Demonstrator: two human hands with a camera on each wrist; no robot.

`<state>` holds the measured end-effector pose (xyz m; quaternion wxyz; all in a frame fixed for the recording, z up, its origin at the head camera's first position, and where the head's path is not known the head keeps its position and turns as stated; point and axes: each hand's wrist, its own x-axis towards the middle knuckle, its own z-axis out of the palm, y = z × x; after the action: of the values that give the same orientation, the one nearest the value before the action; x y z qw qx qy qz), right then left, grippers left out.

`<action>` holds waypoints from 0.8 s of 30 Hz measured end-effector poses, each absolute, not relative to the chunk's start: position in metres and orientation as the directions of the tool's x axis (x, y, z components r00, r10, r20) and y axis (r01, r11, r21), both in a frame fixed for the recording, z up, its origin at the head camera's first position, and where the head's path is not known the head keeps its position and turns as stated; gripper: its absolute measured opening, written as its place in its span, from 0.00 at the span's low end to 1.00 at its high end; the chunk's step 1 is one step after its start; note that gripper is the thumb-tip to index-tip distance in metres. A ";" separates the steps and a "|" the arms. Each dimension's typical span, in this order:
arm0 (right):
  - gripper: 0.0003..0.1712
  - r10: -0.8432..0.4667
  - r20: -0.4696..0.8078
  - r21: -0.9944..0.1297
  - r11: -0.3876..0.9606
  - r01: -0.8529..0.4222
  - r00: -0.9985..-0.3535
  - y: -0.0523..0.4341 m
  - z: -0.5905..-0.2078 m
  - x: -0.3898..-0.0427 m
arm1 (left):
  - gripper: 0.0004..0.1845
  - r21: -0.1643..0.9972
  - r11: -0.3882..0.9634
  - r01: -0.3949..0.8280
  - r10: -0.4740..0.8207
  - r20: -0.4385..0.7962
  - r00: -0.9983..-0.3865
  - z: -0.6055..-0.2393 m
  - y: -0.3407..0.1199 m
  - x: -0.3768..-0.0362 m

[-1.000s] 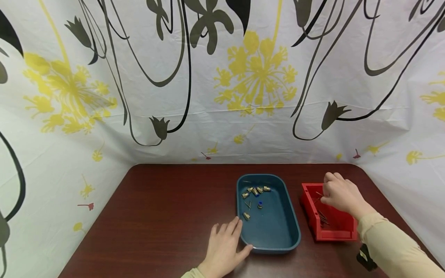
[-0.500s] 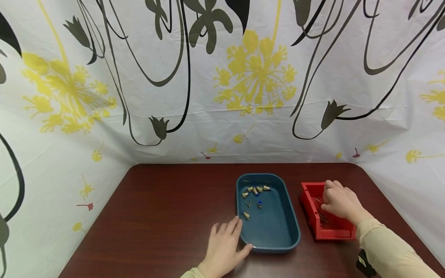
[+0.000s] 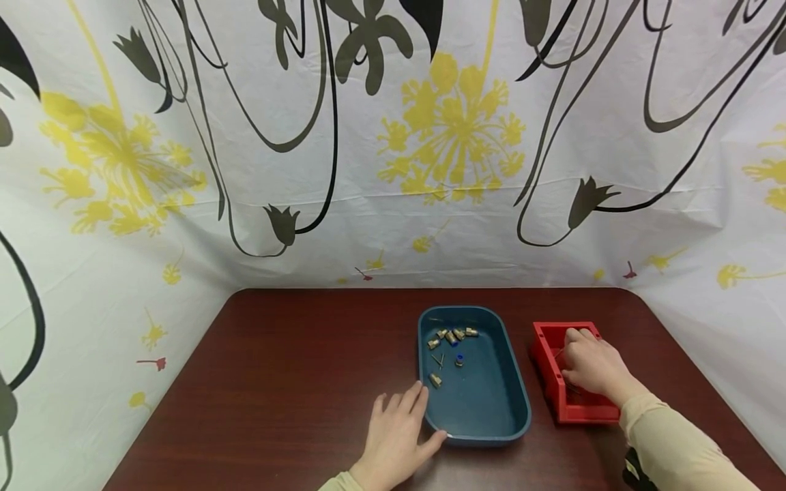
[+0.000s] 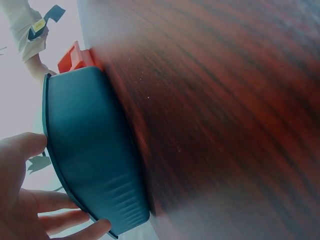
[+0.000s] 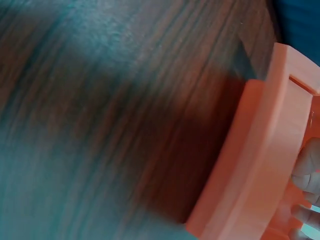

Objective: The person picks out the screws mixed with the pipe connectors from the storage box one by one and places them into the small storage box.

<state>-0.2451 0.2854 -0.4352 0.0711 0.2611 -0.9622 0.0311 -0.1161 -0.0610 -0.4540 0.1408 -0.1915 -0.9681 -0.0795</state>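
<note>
The blue tray [image 3: 491,402] lies right of the table's middle, its long side running away from the person, with a wide stretch of bare dark wood table [image 3: 276,382] open to its left, all the way to the left edge and the patterned curtain [image 3: 184,170] behind. The left hand [image 3: 396,440] rests flat on the wood at the tray's near-left corner, fingers straight and slightly spread, the thumb touching the tray's near rim; it holds nothing. In the left wrist view the fingertips [image 4: 75,222] lie against the tray's outer wall [image 4: 95,165]. Inside the tray, toward its far-left part, sit several small brass fittings [image 3: 451,335], a blue-ringed piece [image 3: 458,361] and a thin pin [image 3: 437,360]; the tray's near and right parts show bare floor. A narrow strip of wood separates the tray from the red bin [image 3: 568,402], which stands near the table's right edge. The right hand [image 3: 589,365] reaches down into the bin, fingers curled among thin dark pins; whether it has hold of one cannot be told. The right wrist view shows the bin's rim [image 5: 260,165] and fingertips [image 5: 307,167] inside it.
</note>
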 end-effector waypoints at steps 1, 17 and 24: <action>0.21 -0.494 0.148 -0.025 0.864 -0.503 -0.857 0.286 -0.437 -0.245 | 0.34 0.099 0.914 0.394 0.349 0.305 -0.886 -0.454 -0.061 -0.116; 0.09 -0.481 0.123 -0.025 0.873 -0.487 -0.868 0.283 -0.452 -0.240 | 0.35 0.086 0.913 0.399 0.356 0.311 -0.881 -0.456 -0.061 -0.116; 0.09 -0.491 0.144 -0.009 0.868 -0.497 -0.859 0.285 -0.453 -0.241 | 0.34 0.092 0.912 0.401 0.355 0.316 -0.880 -0.455 -0.061 -0.116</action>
<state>-0.2405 0.2845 -0.4535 0.0687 0.2562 -0.9639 0.0228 -0.1156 -0.0608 -0.4553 0.1480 -0.1954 -0.9664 -0.0773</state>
